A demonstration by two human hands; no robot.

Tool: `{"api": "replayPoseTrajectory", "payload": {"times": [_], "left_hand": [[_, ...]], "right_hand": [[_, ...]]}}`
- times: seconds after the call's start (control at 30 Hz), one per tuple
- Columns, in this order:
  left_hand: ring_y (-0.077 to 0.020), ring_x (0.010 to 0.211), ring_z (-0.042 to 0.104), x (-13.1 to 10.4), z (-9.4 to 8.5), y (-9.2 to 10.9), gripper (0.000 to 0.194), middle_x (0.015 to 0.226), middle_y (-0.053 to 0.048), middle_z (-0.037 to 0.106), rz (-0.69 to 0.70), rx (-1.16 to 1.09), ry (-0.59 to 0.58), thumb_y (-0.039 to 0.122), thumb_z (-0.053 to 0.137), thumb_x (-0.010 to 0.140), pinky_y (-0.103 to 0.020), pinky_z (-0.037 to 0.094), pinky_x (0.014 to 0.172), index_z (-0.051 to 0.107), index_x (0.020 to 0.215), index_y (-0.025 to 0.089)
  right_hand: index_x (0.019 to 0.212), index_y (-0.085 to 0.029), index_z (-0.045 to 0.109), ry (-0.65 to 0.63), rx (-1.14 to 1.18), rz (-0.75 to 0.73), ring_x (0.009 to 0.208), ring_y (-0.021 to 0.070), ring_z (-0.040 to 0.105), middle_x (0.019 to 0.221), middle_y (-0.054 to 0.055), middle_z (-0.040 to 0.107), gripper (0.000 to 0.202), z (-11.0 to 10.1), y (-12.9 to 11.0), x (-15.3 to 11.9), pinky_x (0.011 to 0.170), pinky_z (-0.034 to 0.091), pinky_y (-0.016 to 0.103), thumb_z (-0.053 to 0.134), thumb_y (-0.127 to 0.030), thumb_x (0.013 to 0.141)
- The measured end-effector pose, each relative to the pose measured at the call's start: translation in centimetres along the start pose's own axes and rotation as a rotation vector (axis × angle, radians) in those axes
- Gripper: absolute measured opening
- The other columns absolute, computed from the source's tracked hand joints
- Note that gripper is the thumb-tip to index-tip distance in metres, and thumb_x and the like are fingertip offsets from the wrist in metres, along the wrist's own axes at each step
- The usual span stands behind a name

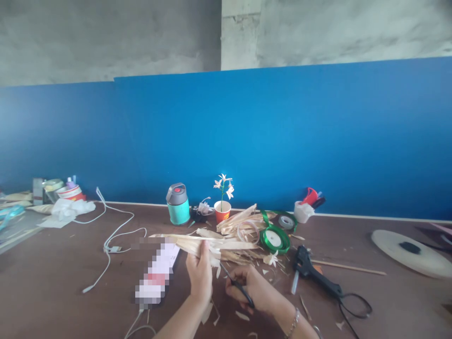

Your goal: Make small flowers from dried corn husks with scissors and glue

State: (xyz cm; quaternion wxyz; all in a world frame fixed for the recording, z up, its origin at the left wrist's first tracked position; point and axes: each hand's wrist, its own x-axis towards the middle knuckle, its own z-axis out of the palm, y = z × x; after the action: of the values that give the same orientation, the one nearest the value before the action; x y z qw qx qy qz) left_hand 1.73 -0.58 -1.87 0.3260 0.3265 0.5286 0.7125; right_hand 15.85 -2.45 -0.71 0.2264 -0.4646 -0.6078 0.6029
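Observation:
My left hand (200, 270) is closed around a bundle of dried corn husks (192, 242), its thumb pressed on top. In my right hand (252, 287) is a pair of dark-handled scissors (242, 289), with the blades pointing toward the lower edge of the held husk. Cut husk scraps (242, 316) lie on the table below my hands. Behind them, a pile of loose husks (243, 219) rests beside a roll of green ribbon (273, 239). A small husk flower (271, 259) lies just right of the pile.
A black glue gun (314, 273) with its cord and a thin wooden stick (349, 267) lie to the right. A phone (155, 278) is at left near white cables (108, 240). Along the blue partition (282, 132) stand a teal flask (178, 207) and a paper cup (223, 214) holding flowers.

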Motion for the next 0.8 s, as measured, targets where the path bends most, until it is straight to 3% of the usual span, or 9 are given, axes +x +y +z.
{"api": "replayPoseTrajectory", "payload": {"times": [0.27,0.47,0.63,0.8], "left_hand": [[-0.0230,0.083,0.064,0.17,0.06,-0.26,0.034,0.084,-0.006,0.071,-0.039,-0.043,-0.022,0.042,0.064,0.075,-0.029,0.049,0.072,0.068,0.091,0.013],[-0.0227,0.074,0.065,0.10,0.04,-0.05,0.036,0.075,-0.006,0.071,-0.059,-0.044,-0.010,0.046,0.066,0.071,-0.028,0.049,0.064,0.069,0.084,0.012],[-0.0227,0.081,0.065,0.07,0.11,0.01,0.035,0.083,-0.007,0.071,-0.043,-0.045,-0.027,0.045,0.063,0.075,-0.029,0.050,0.069,0.067,0.090,0.013],[-0.0212,0.072,0.065,0.02,0.30,0.15,0.037,0.074,-0.005,0.070,-0.056,-0.067,-0.002,0.046,0.066,0.071,-0.028,0.050,0.063,0.069,0.087,0.012]], "right_hand": [[0.068,-0.014,0.059,0.007,-0.006,0.016,0.029,0.0040,0.038,0.040,-0.007,0.049,0.010,0.09,-0.12,0.03,0.028,0.028,0.013,0.058,-0.024,0.065],[0.068,-0.014,0.058,-0.004,-0.013,-0.010,0.030,0.0043,0.040,0.041,-0.007,0.048,0.012,-0.06,-0.09,0.04,0.028,0.029,0.013,0.058,-0.027,0.066],[0.067,-0.015,0.058,-0.003,-0.044,0.007,0.031,0.0045,0.039,0.042,-0.007,0.047,0.012,-0.13,-0.39,-0.06,0.028,0.031,0.014,0.059,-0.026,0.066],[0.068,-0.014,0.059,0.018,-0.065,0.010,0.032,0.0047,0.041,0.044,-0.006,0.049,0.011,-0.20,-0.24,-0.04,0.028,0.032,0.013,0.061,-0.025,0.065]]}}
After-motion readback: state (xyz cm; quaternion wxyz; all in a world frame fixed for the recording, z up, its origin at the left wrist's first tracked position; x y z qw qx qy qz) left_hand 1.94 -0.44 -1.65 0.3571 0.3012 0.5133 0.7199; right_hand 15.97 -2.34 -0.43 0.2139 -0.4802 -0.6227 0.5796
